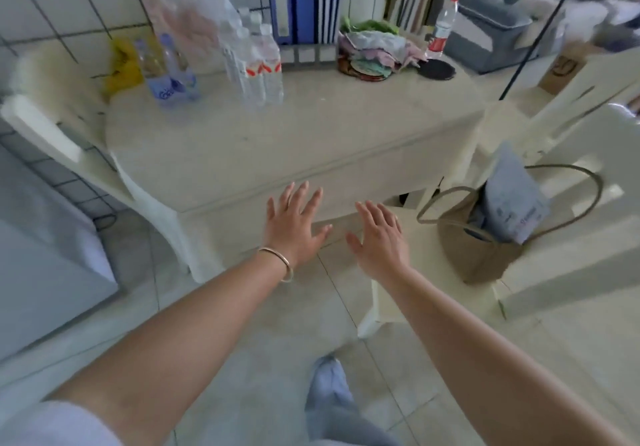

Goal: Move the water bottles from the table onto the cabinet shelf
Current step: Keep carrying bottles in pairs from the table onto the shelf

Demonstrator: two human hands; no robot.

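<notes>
Both hands empty, fingers spread: left hand and right hand hover mid-frame just short of the near edge of the cream plastic table. Clear plastic water bottles stand clustered upper left near the table's far edge, blue-labelled bottles just left of them. Tabletop between hands and bottles is bare; tan tote bag sits right on a chair.

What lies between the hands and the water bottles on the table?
Only bare tabletop, seen in the head view. The left hand and right hand hover open at the near edge; the water bottles stand far back.
</notes>
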